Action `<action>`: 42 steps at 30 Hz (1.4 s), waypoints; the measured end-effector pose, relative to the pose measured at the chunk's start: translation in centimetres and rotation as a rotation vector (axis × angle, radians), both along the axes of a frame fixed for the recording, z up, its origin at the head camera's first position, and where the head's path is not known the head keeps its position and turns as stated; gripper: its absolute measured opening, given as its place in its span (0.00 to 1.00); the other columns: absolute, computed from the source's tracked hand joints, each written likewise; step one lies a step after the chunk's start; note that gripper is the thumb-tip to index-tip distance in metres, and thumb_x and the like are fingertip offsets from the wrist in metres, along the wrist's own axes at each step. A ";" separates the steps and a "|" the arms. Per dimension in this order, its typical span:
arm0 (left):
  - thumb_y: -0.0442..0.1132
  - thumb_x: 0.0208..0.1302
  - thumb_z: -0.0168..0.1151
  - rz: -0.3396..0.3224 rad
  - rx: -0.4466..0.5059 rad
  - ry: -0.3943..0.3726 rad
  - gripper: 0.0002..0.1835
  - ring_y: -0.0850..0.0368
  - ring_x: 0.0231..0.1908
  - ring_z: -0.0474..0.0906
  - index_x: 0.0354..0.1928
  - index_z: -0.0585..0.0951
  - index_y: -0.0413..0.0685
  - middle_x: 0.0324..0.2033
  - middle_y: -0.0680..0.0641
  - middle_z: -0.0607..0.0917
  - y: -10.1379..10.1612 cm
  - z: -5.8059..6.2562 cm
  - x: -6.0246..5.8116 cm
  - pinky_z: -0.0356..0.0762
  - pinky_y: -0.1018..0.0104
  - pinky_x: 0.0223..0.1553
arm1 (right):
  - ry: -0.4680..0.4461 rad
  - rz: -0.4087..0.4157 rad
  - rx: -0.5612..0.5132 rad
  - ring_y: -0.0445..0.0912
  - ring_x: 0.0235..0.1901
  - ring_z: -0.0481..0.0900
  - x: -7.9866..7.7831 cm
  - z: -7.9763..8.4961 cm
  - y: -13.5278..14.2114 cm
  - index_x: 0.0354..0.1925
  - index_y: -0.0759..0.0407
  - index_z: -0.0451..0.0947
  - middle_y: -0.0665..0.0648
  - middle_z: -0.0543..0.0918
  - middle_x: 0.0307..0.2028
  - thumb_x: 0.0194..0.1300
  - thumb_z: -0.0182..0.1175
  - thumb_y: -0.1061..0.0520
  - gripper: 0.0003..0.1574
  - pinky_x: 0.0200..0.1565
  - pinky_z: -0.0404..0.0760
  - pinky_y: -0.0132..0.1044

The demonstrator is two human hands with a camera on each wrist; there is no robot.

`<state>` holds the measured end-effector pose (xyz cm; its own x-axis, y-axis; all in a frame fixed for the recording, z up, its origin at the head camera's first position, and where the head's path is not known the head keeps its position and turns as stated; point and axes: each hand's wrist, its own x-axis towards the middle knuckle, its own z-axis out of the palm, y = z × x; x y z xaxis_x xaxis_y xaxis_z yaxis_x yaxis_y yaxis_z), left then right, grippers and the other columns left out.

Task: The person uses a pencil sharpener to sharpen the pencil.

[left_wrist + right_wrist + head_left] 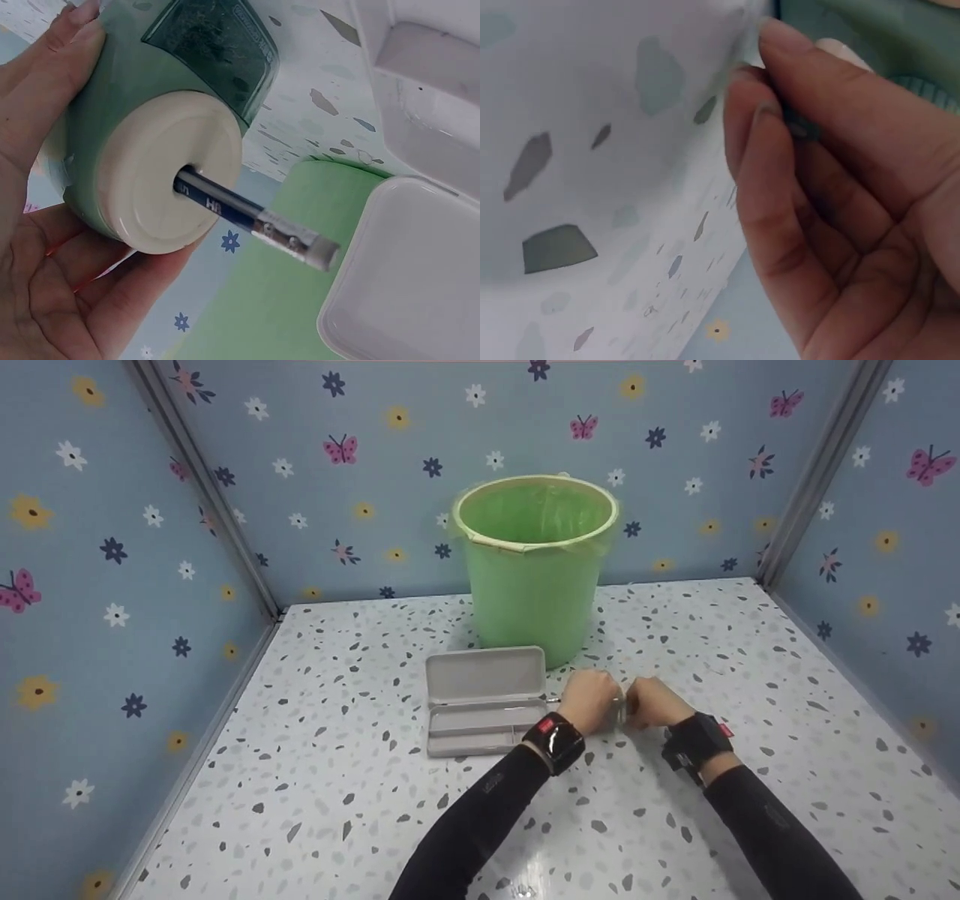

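Note:
My left hand grips a green pencil sharpener with a cream round face and a dark see-through shavings drawer. A dark blue pencil sticks out of the hole in that face, its metal band and eraser end outward. Close on the right, my right hand pinches a small dark green part, seemingly the sharpener's crank handle, between thumb and curled fingers. Most of this part is hidden by the fingers. To the left of the hands lies an open grey pencil case, its lid raised.
A light green bin with a liner stands behind the case. Blue patterned panels enclose the speckled white table at the back and both sides.

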<state>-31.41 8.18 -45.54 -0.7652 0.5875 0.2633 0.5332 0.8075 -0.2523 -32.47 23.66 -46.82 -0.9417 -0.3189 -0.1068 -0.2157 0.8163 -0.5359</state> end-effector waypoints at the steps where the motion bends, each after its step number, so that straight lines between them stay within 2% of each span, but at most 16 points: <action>1: 0.34 0.57 0.60 0.004 -0.008 -0.002 0.10 0.65 0.26 0.79 0.27 0.86 0.57 0.26 0.59 0.86 0.0 0.0 0.0 0.78 0.74 0.29 | 0.000 0.004 -0.005 0.44 0.19 0.78 0.2 0.1 0.0 0.28 0.66 0.84 0.59 0.85 0.21 0.41 0.69 0.73 0.11 0.25 0.81 0.35; 11: 0.36 0.60 0.60 0.043 -0.060 0.027 0.11 0.65 0.28 0.82 0.32 0.88 0.62 0.28 0.60 0.88 0.4 0.2 0.4 0.80 0.73 0.30 | 0.039 0.051 0.020 0.43 0.17 0.79 1.8 1.9 -0.2 0.22 0.66 0.82 0.57 0.83 0.19 0.41 0.73 0.71 0.09 0.22 0.80 0.33; 17: 0.40 0.62 0.62 0.051 -0.058 0.015 0.09 0.66 0.29 0.83 0.36 0.88 0.66 0.30 0.62 0.88 0.5 0.3 0.3 0.80 0.73 0.31 | 0.127 0.077 0.008 0.43 0.16 0.78 2.1 3.7 -0.3 0.21 0.67 0.81 0.58 0.83 0.18 0.40 0.73 0.72 0.09 0.22 0.81 0.34; 21: 0.47 0.65 0.63 0.051 -0.052 0.011 0.07 0.66 0.29 0.82 0.39 0.87 0.71 0.32 0.63 0.89 0.5 0.3 0.3 0.79 0.74 0.30 | 0.218 0.050 0.023 0.44 0.17 0.77 2.1 4.5 -0.7 0.20 0.66 0.81 0.58 0.83 0.18 0.39 0.73 0.72 0.10 0.23 0.78 0.35; 26: 0.52 0.69 0.56 0.054 -0.069 0.011 0.12 0.65 0.28 0.82 0.38 0.88 0.63 0.30 0.61 0.88 0.6 0.3 0.4 0.80 0.72 0.30 | 0.309 -0.008 0.057 0.47 0.20 0.74 1.9 5.0 -1.2 0.19 0.65 0.80 0.58 0.81 0.18 0.39 0.73 0.74 0.11 0.26 0.75 0.40; 31: 0.48 0.73 0.53 0.052 -0.077 0.021 0.14 0.65 0.27 0.82 0.36 0.88 0.61 0.29 0.60 0.87 0.6 0.3 0.3 0.80 0.72 0.29 | 0.306 -0.065 0.058 0.50 0.23 0.76 1.0 5.2 -1.4 0.21 0.67 0.81 0.61 0.83 0.21 0.43 0.70 0.75 0.09 0.30 0.77 0.44; 36: 0.46 0.75 0.50 0.034 -0.034 0.056 0.17 0.65 0.25 0.82 0.33 0.88 0.60 0.27 0.60 0.87 0.5 -0.1 0.1 0.80 0.72 0.27 | 0.329 -0.061 0.089 0.50 0.22 0.76 0.1 5.2 -1.6 0.19 0.66 0.80 0.61 0.83 0.21 0.45 0.70 0.75 0.09 0.29 0.76 0.44; 42: 0.38 0.65 0.59 0.031 -0.022 0.076 0.11 0.65 0.26 0.83 0.31 0.88 0.60 0.27 0.60 0.88 0.4 -0.3 0.1 0.81 0.72 0.28 | 0.302 -0.091 0.113 0.50 0.22 0.77 -0.4 5.1 -1.9 0.20 0.66 0.80 0.62 0.83 0.22 0.48 0.70 0.73 0.08 0.28 0.77 0.43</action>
